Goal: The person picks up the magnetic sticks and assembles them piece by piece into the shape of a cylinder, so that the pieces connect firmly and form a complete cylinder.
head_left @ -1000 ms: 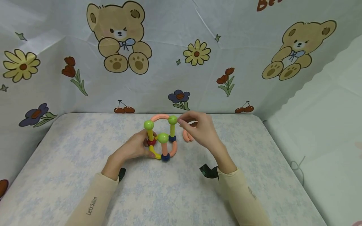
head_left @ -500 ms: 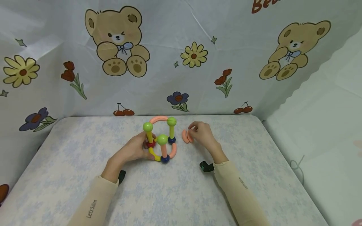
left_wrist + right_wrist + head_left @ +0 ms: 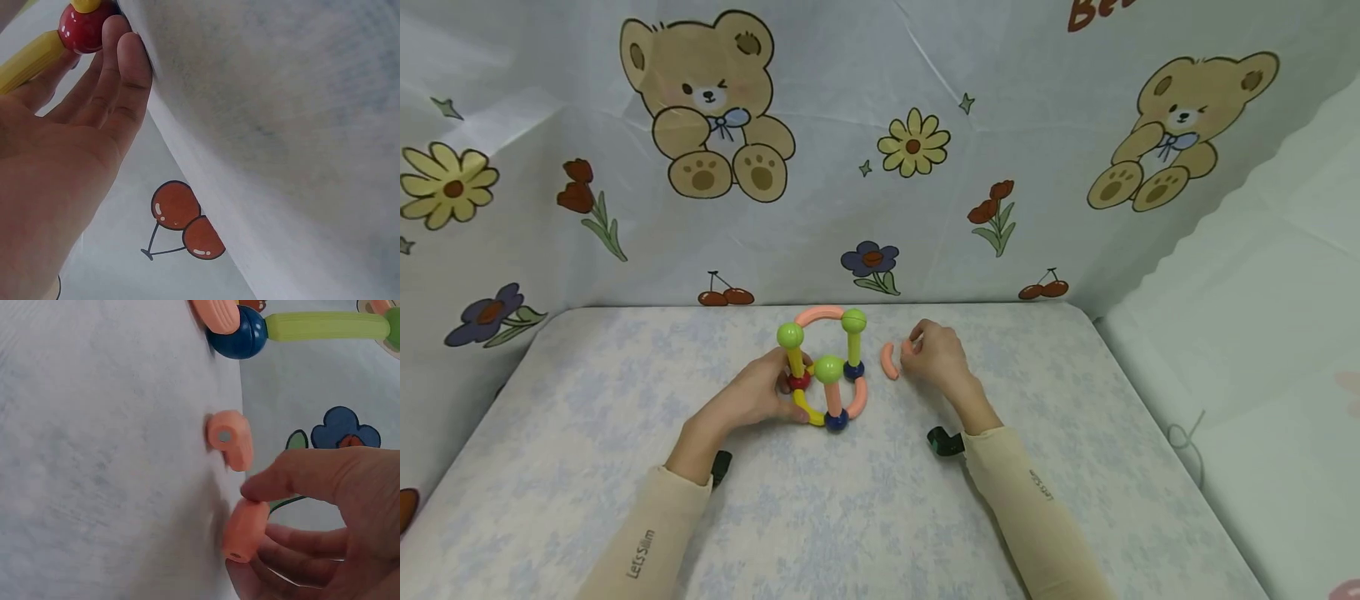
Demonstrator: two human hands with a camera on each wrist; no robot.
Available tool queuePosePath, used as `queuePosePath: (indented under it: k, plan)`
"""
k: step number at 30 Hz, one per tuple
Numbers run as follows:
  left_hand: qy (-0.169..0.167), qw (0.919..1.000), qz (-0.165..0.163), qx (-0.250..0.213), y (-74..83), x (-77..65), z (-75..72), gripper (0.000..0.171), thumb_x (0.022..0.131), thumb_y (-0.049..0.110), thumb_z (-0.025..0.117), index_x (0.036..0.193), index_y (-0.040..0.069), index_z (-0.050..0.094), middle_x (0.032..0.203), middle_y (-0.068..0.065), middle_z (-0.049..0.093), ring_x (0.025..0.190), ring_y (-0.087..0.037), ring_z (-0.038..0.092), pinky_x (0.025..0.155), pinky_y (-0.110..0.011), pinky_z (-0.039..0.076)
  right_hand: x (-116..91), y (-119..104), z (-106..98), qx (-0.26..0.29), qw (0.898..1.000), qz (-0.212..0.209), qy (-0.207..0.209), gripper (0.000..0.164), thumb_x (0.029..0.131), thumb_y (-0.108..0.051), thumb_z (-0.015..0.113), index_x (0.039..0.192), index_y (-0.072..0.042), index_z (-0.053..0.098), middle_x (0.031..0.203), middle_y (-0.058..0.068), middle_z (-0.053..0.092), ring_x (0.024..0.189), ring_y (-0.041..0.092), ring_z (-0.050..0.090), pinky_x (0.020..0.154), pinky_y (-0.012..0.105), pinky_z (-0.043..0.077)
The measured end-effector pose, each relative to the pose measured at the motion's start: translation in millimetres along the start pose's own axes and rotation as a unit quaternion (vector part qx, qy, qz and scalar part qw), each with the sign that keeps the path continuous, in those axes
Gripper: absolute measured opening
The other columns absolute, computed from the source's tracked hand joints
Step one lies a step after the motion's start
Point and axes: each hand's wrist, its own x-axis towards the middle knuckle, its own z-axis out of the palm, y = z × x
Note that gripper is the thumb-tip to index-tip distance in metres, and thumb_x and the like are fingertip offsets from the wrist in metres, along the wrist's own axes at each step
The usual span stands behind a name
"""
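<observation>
On the table, a rod lies between the frame and right fingers.

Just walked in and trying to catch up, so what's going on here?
A person's left hand holds a ball-and-rod toy frame near its red ball on the table. The right hand pinches a loose pink piece; another pink piece lies on the table beside it. A pink arc joins two upper green balls; the front green ball has no arc yet.
</observation>
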Motion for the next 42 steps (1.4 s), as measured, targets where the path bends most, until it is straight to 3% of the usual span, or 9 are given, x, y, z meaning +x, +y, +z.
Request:
queuePosePath:
  k: [3,6,8,12,18,26,33,37,42]
  plan:
    - [-0.003,0.9999,-0.01,-0.001,1.1,-1.3,0.6,0.074,0.073,0.018,0.099,0.134,0.01,0.057,0.12,-0.007,0.068,0.096,-0.024,0.062,0.089,-0.041,0.054,-2,-4,-8,0.03,0.999,-0.005,0.016,0.03,0.098,-0.023,0.069,0.118,-0.001,0.068,0.098,0.015,0.076,0.077,0.026,0.071,0.067,0.037,0.056]
    - [-0.002,0.9999,-0.012,-0.002,2.7,-1.9,1.2,0.074,0.073,0.018,0.099,0.134,0.008,0.058,0.117,-0.007,0.068,0.095,-0.024,0.062,0.087,-0.039,0.053,-7,-11,-21,0.123,0.992,-0.019,-0.018,0.033,0.098,-0.021,0.072,0.124,-0.002,0.068,0.103,0.017,0.077,0.083,0.028,0.074,0.077,0.045,0.061]
    - [0.002,1.0,-0.006,-0.004,3.9,-1.8,1.3,0.075,0.073,0.018,0.099,0.134,0.008,0.057,0.116,-0.007,0.067,0.095,-0.025,0.063,0.087,-0.04,0.054,-10,-16,-30,0.201,0.977,-0.03,-0.056,0.035,0.097,-0.017,0.072,0.128,-0.002,0.066,0.104,0.018,0.077,0.088,0.029,0.075,0.085,0.051,0.061]
    - [0.012,0.9998,-0.006,-0.017,4.2,-1.0,1.4,0.069,0.075,0.02,0.098,0.131,0.009,0.058,0.11,-0.007,0.067,0.095,-0.026,0.063,0.085,-0.04,0.054,-16,-26,-38,0.339,0.931,-0.037,-0.132,0.038,0.098,-0.009,0.07,0.133,0.002,0.06,0.102,0.018,0.077,0.097,0.031,0.078,0.095,0.055,0.059]
    - [0.014,0.9994,-0.023,-0.021,1.3,-1.0,1.9,0.057,0.078,0.019,0.096,0.12,0.008,0.06,0.103,-0.007,0.067,0.092,-0.026,0.063,0.082,-0.037,0.053,-18,-34,-37,0.409,0.895,-0.033,-0.177,0.04,0.1,-0.009,0.067,0.136,0.003,0.056,0.106,0.012,0.078,0.103,0.029,0.077,0.097,0.044,0.06]
    - [0.013,0.9996,-0.021,-0.014,1.1,-0.8,1.0,0.062,0.077,0.018,0.097,0.124,0.007,0.059,0.106,-0.007,0.067,0.09,-0.026,0.062,0.081,-0.037,0.052,-20,-43,-34,0.49,0.847,-0.024,-0.205,0.039,0.105,-0.01,0.061,0.138,0.008,0.054,0.108,0.005,0.077,0.098,0.018,0.076,0.097,0.039,0.06]
    - [0.012,0.9996,-0.011,-0.022,2.4,-0.9,-0.2,0.069,0.078,0.017,0.096,0.133,0.007,0.057,0.106,-0.007,0.067,0.092,-0.027,0.062,0.083,-0.039,0.053,-24,-53,-30,0.507,0.835,0.006,-0.216,0.037,0.106,-0.01,0.063,0.138,0.008,0.053,0.093,0.003,0.077,0.083,0.013,0.076,0.082,0.027,0.062]
    - [0.013,0.9996,-0.008,-0.024,2.2,-0.6,-0.8,0.07,0.078,0.017,0.096,0.135,0.007,0.056,0.108,-0.007,0.068,0.093,-0.027,0.062,0.084,-0.04,0.053,-26,-60,-28,0.519,0.825,0.004,-0.225,0.04,0.106,-0.009,0.062,0.141,0.009,0.05,0.092,0.005,0.077,0.084,0.014,0.077,0.088,0.033,0.062]
    - [0.015,0.9996,-0.007,-0.023,1.6,0.4,-1.4,0.068,0.078,0.016,0.096,0.133,0.006,0.057,0.109,-0.007,0.068,0.091,-0.027,0.062,0.082,-0.038,0.053,-28,-65,-26,0.501,0.84,-0.003,-0.207,0.041,0.106,-0.01,0.063,0.14,0.008,0.05,0.09,0.006,0.077,0.086,0.017,0.078,0.093,0.04,0.061]
